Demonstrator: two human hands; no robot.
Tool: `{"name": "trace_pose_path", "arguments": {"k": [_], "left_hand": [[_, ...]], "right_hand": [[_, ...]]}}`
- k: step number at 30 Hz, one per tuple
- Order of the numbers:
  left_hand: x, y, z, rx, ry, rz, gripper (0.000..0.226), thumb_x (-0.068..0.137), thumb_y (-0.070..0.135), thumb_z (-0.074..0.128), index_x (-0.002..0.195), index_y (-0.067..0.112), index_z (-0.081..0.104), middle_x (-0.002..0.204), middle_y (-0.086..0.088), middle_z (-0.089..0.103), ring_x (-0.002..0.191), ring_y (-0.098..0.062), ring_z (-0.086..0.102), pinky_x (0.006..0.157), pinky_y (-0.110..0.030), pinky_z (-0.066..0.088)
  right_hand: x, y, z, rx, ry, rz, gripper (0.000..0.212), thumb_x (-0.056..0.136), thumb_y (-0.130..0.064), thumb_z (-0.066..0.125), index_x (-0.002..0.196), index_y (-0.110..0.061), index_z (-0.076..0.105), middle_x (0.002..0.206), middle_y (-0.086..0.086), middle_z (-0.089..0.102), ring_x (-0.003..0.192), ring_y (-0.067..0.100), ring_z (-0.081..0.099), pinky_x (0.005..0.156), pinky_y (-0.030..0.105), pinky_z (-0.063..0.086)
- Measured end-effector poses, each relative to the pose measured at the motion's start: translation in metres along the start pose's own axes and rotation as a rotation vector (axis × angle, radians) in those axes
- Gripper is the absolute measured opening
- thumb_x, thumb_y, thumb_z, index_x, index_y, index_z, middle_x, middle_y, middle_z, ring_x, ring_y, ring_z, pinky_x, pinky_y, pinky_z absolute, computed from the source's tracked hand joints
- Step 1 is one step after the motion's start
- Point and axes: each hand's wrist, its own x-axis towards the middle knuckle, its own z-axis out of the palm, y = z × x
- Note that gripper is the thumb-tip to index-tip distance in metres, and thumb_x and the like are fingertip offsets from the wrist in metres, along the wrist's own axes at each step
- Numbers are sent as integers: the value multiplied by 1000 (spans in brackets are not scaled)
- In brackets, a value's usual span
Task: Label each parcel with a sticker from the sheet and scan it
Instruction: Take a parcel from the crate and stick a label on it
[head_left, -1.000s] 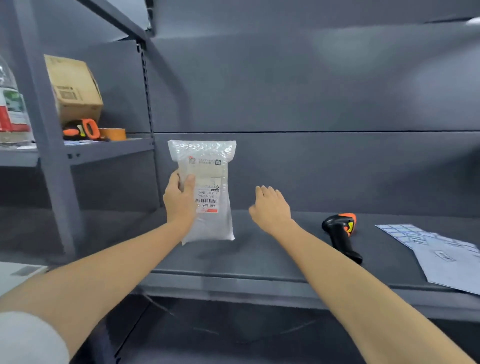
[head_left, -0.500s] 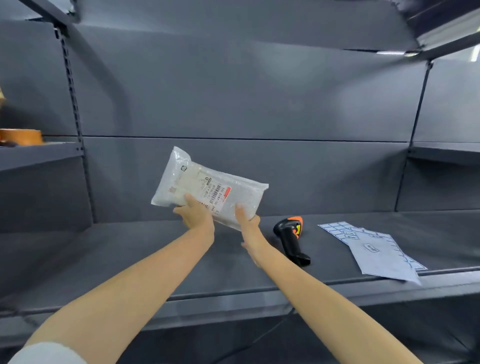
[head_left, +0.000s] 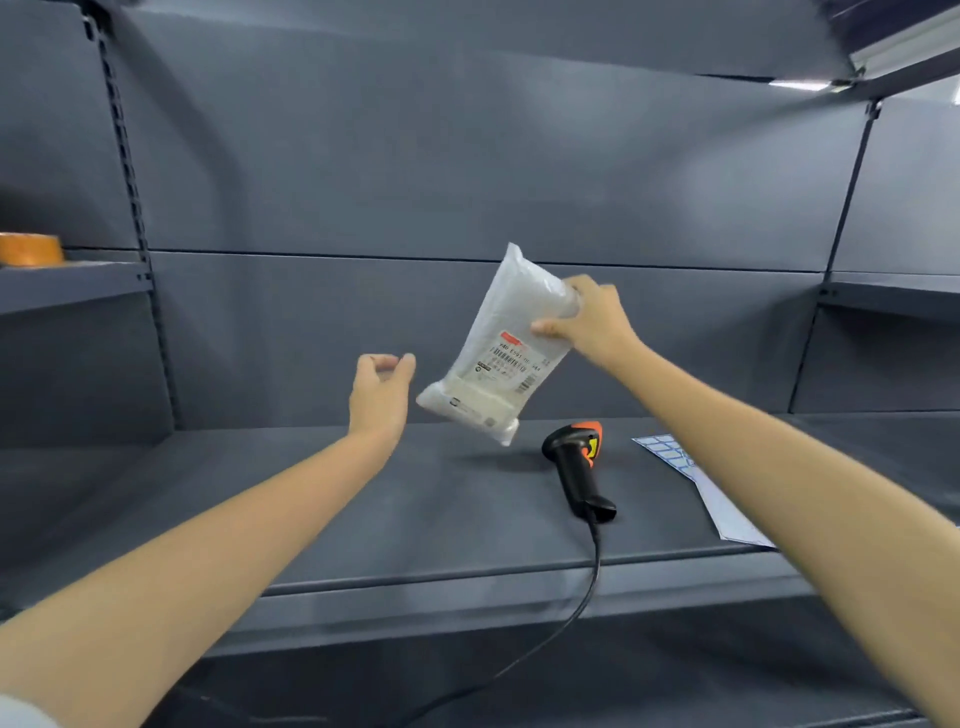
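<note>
The right hand (head_left: 592, 325) is gripping the parcel (head_left: 501, 356) by its upper right edge, thumb lying across the printed face and the fingers curling round behind the top corner. The parcel is a flat, soft pouch of translucent white plastic, slightly crinkled and glossy, hanging tilted in the air with its lower end pointing down and to the left of those fingers. A white label (head_left: 511, 361) with a red bar, rows of small print and barcodes is showing on its face, upside down to the camera; the print is too blurred to read.

The left hand (head_left: 381, 387) is hovering just left of the parcel's lower corner, apart from it, fingers loosely curled and gripping nothing, thumb and forefinger a little apart.

Below and slightly right of the right-hand fingers, a scanner (head_left: 577, 470) is lying on the shelf (head_left: 363, 509): matte black pistol-shaped body, orange head, a black cable (head_left: 587, 587) trailing off the front edge. Further right, partly hidden by the right forearm, a sheet (head_left: 670, 454) of pale blue rectangular stickers in a grid is lying flat. The shelf is smooth dark grey metal. Far to the left of the left hand, a roll of tan tape (head_left: 31, 248) is sitting on a higher shelf.
</note>
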Motion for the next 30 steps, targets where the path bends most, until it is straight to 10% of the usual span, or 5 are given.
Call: {"name": "trace_pose_path", "arguments": {"k": [6, 13, 18, 24, 30], "left_hand": [[-18, -24, 7, 77, -445, 63, 103, 74, 24, 81, 150, 35, 12, 154, 2, 25, 142, -16, 27, 108, -30, 27], [-36, -62, 25, -3, -418, 64, 78, 76, 8, 77, 138, 32, 37, 120, 13, 62, 108, -4, 61, 93, -32, 52], [-39, -79, 24, 34, -323, 12, 57, 78, 7, 74, 122, 36, 50, 111, 14, 66, 107, -12, 63, 91, -33, 51], [-37, -83, 28, 41, -314, 8, 103, 79, 3, 70, 148, 44, 4, 136, 10, 53, 116, -13, 57, 102, -40, 46], [-39, -97, 33, 5, -221, -2, 90, 83, 13, 68, 136, 60, 12, 128, 13, 57, 103, 0, 59, 76, -17, 44]], "right_hand": [[17, -29, -8, -213, -294, -83, 59, 72, -29, 83, 120, -15, 52, 113, 2, 58, 105, 23, 58, 77, 34, 52], [5, -11, 19, -153, -303, -87, 82, 74, -35, 80, 141, -16, 37, 138, 8, 42, 121, 25, 48, 96, 31, 41], [-9, 24, 46, 219, -88, 250, 71, 93, -54, 47, 147, -12, 26, 149, 7, 31, 134, 24, 36, 101, 32, 31], [-36, 91, 92, -190, 122, 641, 51, 93, -28, 53, 131, 3, 35, 138, 23, 36, 129, 38, 32, 105, 40, 30], [-60, 123, 110, -491, -12, 716, 69, 92, -35, 53, 139, 9, 29, 141, 23, 37, 130, 37, 34, 106, 36, 29]]}}
